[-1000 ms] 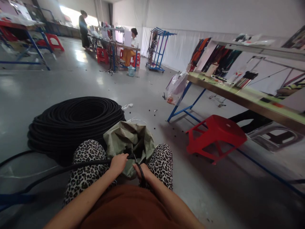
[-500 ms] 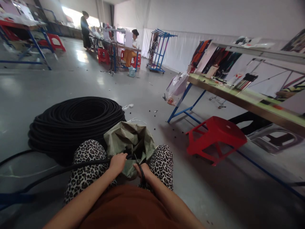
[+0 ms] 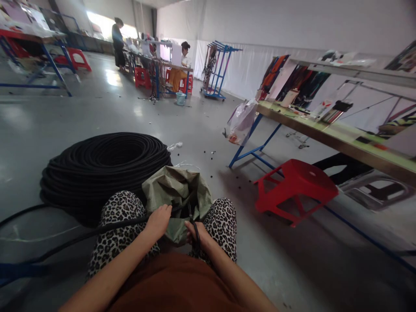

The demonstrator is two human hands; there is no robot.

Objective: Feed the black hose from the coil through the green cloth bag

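A: What sort of room is this?

B: A big hall with a glossy grey floor [image 3: 81, 117] and white sheeting along the far wall. Daylight comes in at the far left.

A: And the surface on the right?

B: A long green-topped surface [image 3: 344, 132] on blue legs, carrying small boxes and papers. A clear plastic bag [image 3: 242, 121] hangs at its near end, and a red stool [image 3: 297, 182] stands on the floor beside it. Small dark bits are scattered on the floor between the bag and the coil.

A: The coil?

B: A large coil of black hose [image 3: 104, 167] lies on the floor just ahead to the left. One strand of hose [image 3: 81, 236] runs from the left across the person's lap.

A: What are the hands doing?

B: The left hand [image 3: 158, 221] is closed around that strand, right at the mouth of a green sack [image 3: 175, 190] standing between the knees. The right hand [image 3: 198, 234] is just beside it, gripping black scissors [image 3: 194, 225]. The two hands sit close together without touching.

A: Anyone else?

B: Far back, one person [image 3: 117, 41] stands and another person [image 3: 182, 65] sits at a surface with red stools, near a blue rack [image 3: 218, 67].
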